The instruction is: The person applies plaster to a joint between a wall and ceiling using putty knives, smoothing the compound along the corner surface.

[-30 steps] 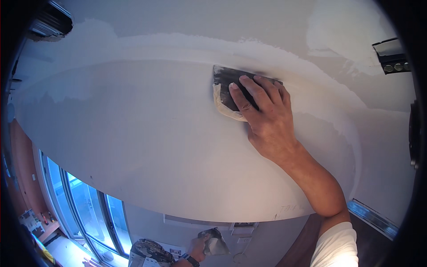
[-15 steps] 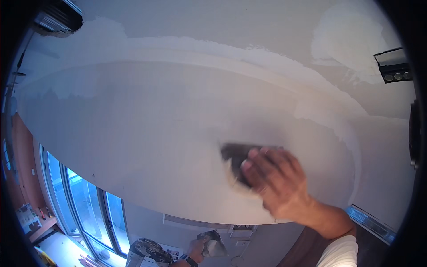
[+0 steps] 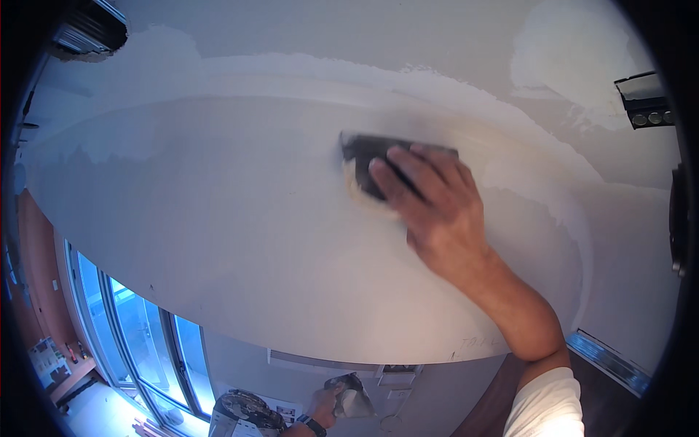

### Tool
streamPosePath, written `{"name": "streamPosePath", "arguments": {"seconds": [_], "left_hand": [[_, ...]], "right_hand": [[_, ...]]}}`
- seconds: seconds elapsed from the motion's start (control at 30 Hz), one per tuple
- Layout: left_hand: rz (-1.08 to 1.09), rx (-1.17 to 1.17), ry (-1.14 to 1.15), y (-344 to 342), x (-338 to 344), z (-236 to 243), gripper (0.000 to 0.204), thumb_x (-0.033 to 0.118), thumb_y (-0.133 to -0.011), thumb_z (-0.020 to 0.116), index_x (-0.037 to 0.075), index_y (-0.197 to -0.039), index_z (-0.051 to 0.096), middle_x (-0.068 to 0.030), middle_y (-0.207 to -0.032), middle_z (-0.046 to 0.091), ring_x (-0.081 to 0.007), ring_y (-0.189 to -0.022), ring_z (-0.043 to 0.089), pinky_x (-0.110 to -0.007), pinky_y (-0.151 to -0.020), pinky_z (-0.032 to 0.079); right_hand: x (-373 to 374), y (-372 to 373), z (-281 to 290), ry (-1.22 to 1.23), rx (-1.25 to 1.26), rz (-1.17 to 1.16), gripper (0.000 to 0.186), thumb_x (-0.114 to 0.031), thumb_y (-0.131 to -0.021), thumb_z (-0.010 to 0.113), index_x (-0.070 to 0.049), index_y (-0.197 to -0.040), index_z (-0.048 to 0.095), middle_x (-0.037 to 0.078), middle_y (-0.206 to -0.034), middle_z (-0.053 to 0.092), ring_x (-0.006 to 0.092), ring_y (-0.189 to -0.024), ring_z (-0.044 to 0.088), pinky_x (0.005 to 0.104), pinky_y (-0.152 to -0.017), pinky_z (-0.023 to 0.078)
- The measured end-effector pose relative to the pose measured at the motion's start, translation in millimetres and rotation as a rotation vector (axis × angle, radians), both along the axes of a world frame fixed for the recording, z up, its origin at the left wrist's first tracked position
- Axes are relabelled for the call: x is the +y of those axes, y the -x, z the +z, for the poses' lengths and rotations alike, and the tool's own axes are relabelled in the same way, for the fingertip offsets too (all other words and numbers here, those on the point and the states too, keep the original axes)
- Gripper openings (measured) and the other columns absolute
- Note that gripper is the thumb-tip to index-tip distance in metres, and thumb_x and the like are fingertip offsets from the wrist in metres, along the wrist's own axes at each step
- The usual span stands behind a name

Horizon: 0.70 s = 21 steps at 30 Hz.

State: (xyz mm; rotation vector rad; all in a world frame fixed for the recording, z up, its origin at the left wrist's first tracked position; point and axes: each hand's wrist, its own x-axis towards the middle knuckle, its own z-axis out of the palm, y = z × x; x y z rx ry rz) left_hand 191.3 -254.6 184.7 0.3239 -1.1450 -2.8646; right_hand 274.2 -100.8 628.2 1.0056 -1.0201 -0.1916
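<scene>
My right hand (image 3: 437,197) reaches up and grips a wide, dark putty knife (image 3: 368,149). Its long edge lies against the pale ceiling surface (image 3: 240,218), close to a curved, lighter band of filler (image 3: 306,69). A cream-coloured strip shows along the tool's lower left side. Low in the view, my left hand (image 3: 325,408), with a dark band at the wrist, is closed round a second putty knife (image 3: 354,399) carrying whitish paste. This hand is small in the picture and its fingers are partly hidden.
A round ceiling opening (image 3: 95,33) holds a metal duct at upper left. A black light fitting (image 3: 648,102) hangs at upper right. Glass doors (image 3: 142,328) stand at lower left. Beside my left hand is a rounded camouflage-patterned thing (image 3: 244,408).
My right hand and its putty knife have moved up and slightly left across the ceiling, showing more of the forearm. My left hand stays nearly in place.
</scene>
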Motion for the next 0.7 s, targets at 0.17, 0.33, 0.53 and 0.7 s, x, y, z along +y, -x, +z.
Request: {"name": "streamPosePath", "arguments": {"seconds": [0.17, 0.33, 0.53, 0.7], "left_hand": [[-0.001, 0.053, -0.014, -1.0, 0.8, 0.5, 0.025, 0.016, -0.100, 0.065, -0.001, -0.119, 0.065, -0.0106, -0.107, 0.070, -0.0229, -0.092, 0.072, -0.038, -0.073, 0.061], [0.088, 0.382, 0.509, -11.1, -2.6, -4.6, 0.032, 0.017, -0.096, 0.064, 0.003, -0.124, 0.062, -0.0118, -0.096, 0.069, -0.0238, -0.080, 0.068, -0.041, -0.068, 0.057], [-0.007, 0.001, 0.119, 4.9, -6.2, -8.3, 0.028, 0.017, -0.099, 0.066, -0.003, -0.119, 0.065, -0.0120, -0.109, 0.070, -0.0242, -0.091, 0.072, -0.039, -0.072, 0.060], [0.001, 0.033, 0.057, 12.0, -5.7, -18.5, 0.028, 0.021, -0.098, 0.068, -0.001, -0.115, 0.066, -0.0101, -0.101, 0.069, -0.0233, -0.086, 0.070, -0.039, -0.068, 0.058]], "right_hand": [[25.8, -17.9, -64.6, -0.183, -0.113, -0.061, 0.041, -0.014, -0.083, 0.066, -0.009, -0.124, 0.072, 0.014, -0.126, 0.068, 0.0350, -0.113, 0.066, 0.0504, -0.095, 0.053], [68.5, -19.5, -64.4, -0.147, -0.008, -0.035, 0.033, -0.021, -0.088, 0.064, -0.007, -0.117, 0.073, 0.014, -0.120, 0.070, 0.0349, -0.104, 0.070, 0.0468, -0.084, 0.058], [94.7, 0.1, -6.7, 0.106, 0.052, -0.077, 0.048, -0.004, -0.080, 0.065, -0.007, -0.127, 0.070, 0.015, -0.129, 0.066, 0.0358, -0.113, 0.064, 0.0490, -0.094, 0.052], [88.1, 21.0, 9.1, 0.188, -0.026, -0.076, 0.068, 0.012, -0.071, 0.060, -0.008, -0.135, 0.067, 0.011, -0.137, 0.064, 0.0356, -0.125, 0.058, 0.0470, -0.103, 0.047]]}}
